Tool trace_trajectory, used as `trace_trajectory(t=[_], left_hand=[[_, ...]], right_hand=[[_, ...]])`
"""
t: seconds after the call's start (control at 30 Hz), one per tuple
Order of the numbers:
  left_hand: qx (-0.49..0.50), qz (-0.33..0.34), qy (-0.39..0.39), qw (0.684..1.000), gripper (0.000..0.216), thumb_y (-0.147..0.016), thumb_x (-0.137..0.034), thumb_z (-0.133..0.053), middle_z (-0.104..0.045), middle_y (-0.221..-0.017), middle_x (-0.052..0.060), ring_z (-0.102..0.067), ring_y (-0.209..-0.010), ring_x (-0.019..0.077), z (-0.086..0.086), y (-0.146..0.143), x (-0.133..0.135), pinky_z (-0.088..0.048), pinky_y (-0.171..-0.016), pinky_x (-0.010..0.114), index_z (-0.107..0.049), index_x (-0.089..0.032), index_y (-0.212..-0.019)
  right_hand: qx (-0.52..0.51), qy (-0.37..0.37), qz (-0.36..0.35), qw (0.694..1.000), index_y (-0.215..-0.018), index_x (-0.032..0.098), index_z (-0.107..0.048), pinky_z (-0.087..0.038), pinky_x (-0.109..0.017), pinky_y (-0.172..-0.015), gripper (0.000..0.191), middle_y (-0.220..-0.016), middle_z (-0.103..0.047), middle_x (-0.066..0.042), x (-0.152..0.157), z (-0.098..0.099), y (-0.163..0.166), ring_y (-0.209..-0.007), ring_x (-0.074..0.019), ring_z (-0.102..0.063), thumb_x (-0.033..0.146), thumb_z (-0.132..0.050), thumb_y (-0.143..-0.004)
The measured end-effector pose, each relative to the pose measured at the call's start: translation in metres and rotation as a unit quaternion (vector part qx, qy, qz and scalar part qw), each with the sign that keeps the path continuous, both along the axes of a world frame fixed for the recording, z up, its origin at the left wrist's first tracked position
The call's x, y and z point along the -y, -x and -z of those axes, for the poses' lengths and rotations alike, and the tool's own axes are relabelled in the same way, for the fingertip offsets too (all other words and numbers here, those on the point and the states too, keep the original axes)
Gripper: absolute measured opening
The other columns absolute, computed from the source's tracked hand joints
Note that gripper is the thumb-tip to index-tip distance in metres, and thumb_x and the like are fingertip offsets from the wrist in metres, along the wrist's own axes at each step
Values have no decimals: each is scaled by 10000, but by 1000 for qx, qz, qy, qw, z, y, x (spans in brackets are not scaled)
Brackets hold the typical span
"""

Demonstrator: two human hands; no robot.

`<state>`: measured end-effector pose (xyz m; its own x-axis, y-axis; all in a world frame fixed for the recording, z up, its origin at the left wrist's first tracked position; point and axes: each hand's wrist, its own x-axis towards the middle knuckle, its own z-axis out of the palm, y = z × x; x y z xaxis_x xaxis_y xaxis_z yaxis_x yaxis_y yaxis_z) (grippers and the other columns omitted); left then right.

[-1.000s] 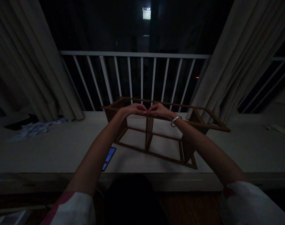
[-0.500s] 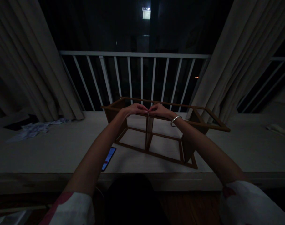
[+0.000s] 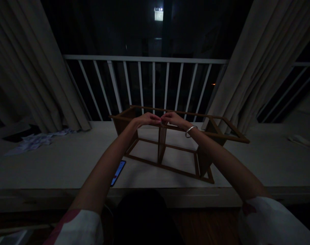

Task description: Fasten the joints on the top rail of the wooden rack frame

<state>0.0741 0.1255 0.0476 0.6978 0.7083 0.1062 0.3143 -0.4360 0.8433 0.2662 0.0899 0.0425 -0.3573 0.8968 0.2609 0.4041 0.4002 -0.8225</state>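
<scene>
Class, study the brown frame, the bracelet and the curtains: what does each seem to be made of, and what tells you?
Brown frame: probably wood, dull finish; straight brown bars and flat panels, though dim light hides any grain.
Bracelet: likely polished metal; silvery with bright glints.
Curtains: apparently matt fabric; they hang in soft folds.

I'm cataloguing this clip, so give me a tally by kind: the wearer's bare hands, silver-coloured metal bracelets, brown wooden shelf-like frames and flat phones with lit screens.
Bare hands (left hand, right hand): 2
Silver-coloured metal bracelet: 1
Brown wooden shelf-like frame: 1
Flat phone with lit screen: 1
Total: 5
</scene>
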Motion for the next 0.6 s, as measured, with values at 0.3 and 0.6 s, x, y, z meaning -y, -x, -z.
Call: trace_trajectory(t=[0.3,0.6], left_hand=[[-16,-7,-26,999,394,-568,-380,-632,-591,-742,8,-472,-656,92,-1,0,0,-349,-614,208,-642,-132,-874],[-43,1,-54,998,388,-587,-407,-610,-570,-689,-11,-456,-648,92,-2,1,0,-328,-600,198,-644,-137,-864]], right_hand=[[-15,9,-43,999,-735,147,-476,-293,-174,-457,358,-624,-482,31,6,-4,3,-534,-58,-414,393,-665,-557],[-18,10,-59,998,-741,125,-529,-320,-194,-512,322,-671,-529,7,15,-9,5,-591,-74,-458,376,-639,-572]])
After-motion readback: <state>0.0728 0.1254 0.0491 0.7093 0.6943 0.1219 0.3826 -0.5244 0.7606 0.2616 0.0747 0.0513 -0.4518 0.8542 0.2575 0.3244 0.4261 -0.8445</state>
